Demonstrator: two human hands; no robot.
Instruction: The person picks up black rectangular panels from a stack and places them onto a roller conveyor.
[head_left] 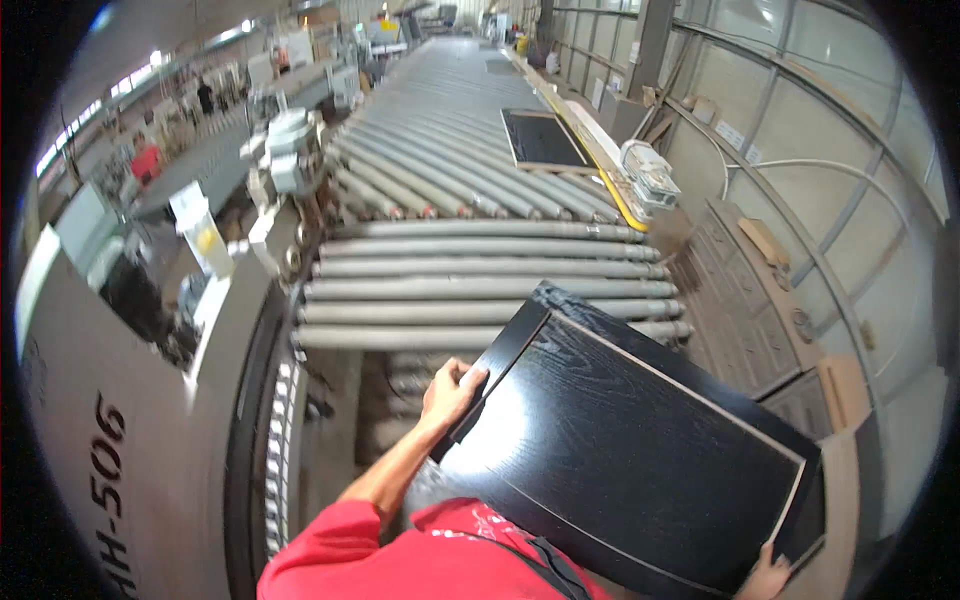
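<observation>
A large black wood-grained cabinet door panel (630, 430) is held tilted in front of my body, a pale line running round its raised frame. My left hand (450, 396) grips its left edge, thumb on the face and fingers behind. At the lower right corner my right hand (766, 577) clasps the panel's edge, partly cut off by the picture's rim. The panel's far corner overlaps the near end of the grey rollers (480, 288); whether it touches them I cannot tell.
A second dark panel (545, 138) lies farther along the roller conveyor (430, 100), near its yellow right-hand rail (622, 205). On the left stands a pale machine housing (120, 420). Motor units (648, 172) flank the conveyor. Stacked panels (735, 280) lean along the right wall.
</observation>
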